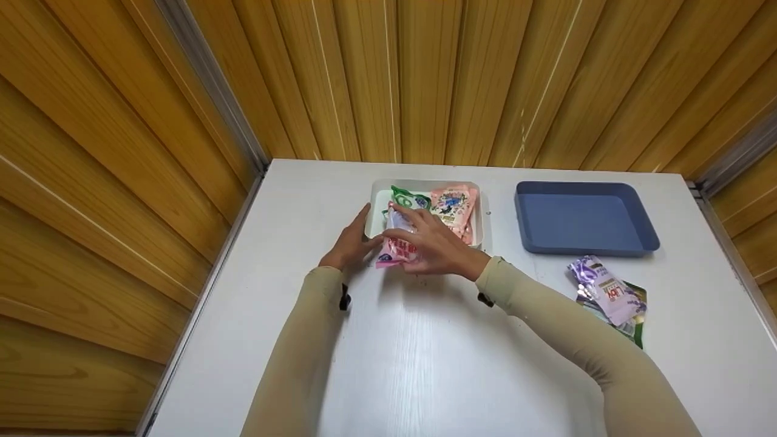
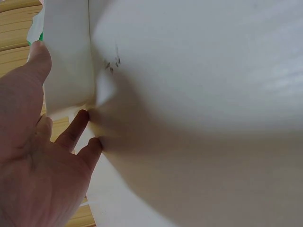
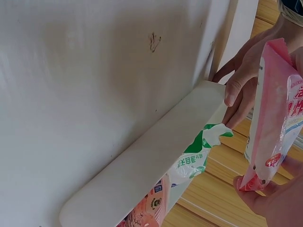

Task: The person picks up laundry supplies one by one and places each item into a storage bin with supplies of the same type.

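Gently lay the pink plastic pouch (image 3: 273,118), pinched by the right hand (image 1: 436,244), flat in the white rectangular tray (image 3: 147,153); the spread left hand (image 1: 351,244) perhaps steadies its near-left corner.

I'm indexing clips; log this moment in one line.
left hand: touches white rectangular tray; right hand: holds pink plastic pouch; inside that tray: peach plastic pouch; blue rectangular tray: to the right

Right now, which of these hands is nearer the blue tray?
Right. The right hand holds a pink packet left of the blue tray; the left hand is farther left, at the white tray's left side.
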Available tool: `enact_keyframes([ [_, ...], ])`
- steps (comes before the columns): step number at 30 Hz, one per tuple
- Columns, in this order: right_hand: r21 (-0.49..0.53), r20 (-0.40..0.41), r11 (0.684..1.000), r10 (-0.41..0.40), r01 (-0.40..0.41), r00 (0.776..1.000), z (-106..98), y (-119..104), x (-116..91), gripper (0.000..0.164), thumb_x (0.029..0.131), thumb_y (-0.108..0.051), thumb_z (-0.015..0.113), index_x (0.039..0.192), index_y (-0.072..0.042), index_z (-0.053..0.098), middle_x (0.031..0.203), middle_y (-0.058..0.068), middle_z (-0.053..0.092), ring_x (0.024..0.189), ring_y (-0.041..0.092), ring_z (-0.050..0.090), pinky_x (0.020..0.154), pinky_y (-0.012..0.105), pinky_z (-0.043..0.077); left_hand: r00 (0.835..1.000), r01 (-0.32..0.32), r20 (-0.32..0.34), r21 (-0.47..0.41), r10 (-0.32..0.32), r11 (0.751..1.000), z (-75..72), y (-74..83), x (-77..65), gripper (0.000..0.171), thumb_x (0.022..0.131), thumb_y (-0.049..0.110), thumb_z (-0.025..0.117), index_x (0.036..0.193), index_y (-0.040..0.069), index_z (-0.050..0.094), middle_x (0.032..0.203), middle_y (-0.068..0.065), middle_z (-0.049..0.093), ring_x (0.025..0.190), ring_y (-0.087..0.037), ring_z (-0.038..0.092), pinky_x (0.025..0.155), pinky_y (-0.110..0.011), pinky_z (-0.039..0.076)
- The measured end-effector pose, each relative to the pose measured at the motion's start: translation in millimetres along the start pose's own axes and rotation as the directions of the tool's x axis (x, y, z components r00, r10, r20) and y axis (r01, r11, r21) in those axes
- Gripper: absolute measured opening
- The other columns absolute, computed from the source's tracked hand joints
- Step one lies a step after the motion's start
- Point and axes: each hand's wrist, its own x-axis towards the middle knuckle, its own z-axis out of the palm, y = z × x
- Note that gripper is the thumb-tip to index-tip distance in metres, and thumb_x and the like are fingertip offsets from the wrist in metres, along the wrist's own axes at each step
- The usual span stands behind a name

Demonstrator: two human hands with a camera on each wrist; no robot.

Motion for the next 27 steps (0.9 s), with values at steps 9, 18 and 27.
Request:
enact_keyframes([
  [9,-0.02,-0.015,1.0,0.008,-0.008,1.0,-4,9,6,0.069,0.077,-0.039,0.084,0.141,-0.026,0.063,0.165,0.02,0.029,0.132,0.044,0.046,0.107,0.059,0.045,1.0,0.011,-0.006,0.001,-0.011,1.0,0.1,0.8,0.3,0.095,0.098,0.033,0.071,0.167,0.013,0.008,0.168,-0.013,0.026,0.152,-0.03,0.03,0.125,-0.042,0.025],
  [18,-0.026,-0.024,0.999,0.047,-0.048,0.999,-8,17,13,0.066,0.077,-0.041,0.083,0.138,-0.026,0.064,0.164,0.02,0.031,0.124,0.043,0.05,0.1,0.056,0.048,0.999,0.036,-0.005,0.012,-0.036,0.999,1.0,2.3,0.2,0.092,0.1,0.028,0.07,0.167,0.017,0.008,0.169,-0.011,0.025,0.153,-0.028,0.03,0.125,-0.041,0.023],
  [27,-0.027,-0.031,0.997,0.065,-0.066,0.997,-9,25,18,0.069,0.077,-0.038,0.085,0.14,-0.026,0.063,0.164,0.02,0.03,0.124,0.042,0.05,0.098,0.056,0.049,1.0,0.015,-0.008,0.014,-0.015,1.0,1.3,0.5,1.2,0.09,0.1,0.024,0.069,0.167,0.015,0.009,0.167,-0.013,0.029,0.15,-0.03,0.035,0.124,-0.042,0.027],
])
